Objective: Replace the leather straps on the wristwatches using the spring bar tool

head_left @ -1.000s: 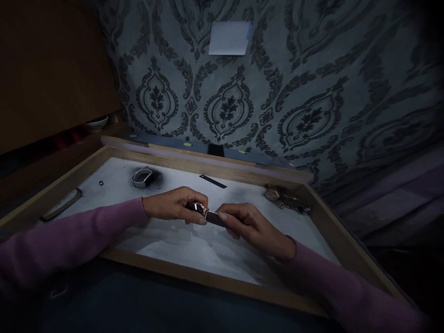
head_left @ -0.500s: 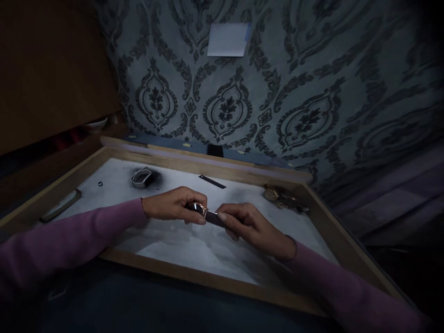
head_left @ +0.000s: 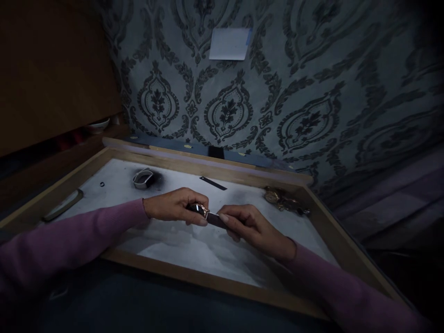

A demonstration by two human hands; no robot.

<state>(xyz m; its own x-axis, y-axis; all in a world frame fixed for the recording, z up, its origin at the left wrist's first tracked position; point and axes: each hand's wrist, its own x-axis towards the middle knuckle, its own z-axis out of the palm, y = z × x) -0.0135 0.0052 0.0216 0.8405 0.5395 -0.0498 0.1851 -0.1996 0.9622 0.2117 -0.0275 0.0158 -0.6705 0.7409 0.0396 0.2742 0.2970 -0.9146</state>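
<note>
Between my two hands is a wristwatch (head_left: 199, 209) with a dark face, a rose-gold rim and a dark strap (head_left: 216, 219). My left hand (head_left: 178, 206) is closed round the watch case, thumb below and fingers over the top. The strap points right, where my right hand (head_left: 250, 227) pinches it between thumb and fingers. Both hands are above the white floor of a shallow wooden tray (head_left: 215, 278). A loose dark strip (head_left: 213, 183), perhaps a strap piece, lies flat behind them. The strap's far end is hidden in my right hand.
In the tray lie a grey-banded watch (head_left: 143, 178), a small dark ring (head_left: 102, 184), a curved greenish band (head_left: 64, 206) and a pile of gold-coloured watches (head_left: 282, 200). Wooden walls surround them. Behind stands patterned wallpaper with a white paper (head_left: 229, 44); a brown cabinet (head_left: 58, 74) is at left.
The whole view has shifted slightly, so everything sits a little lower and to the right. Both hands keep their hold on the watch, with almost no visible movement.
</note>
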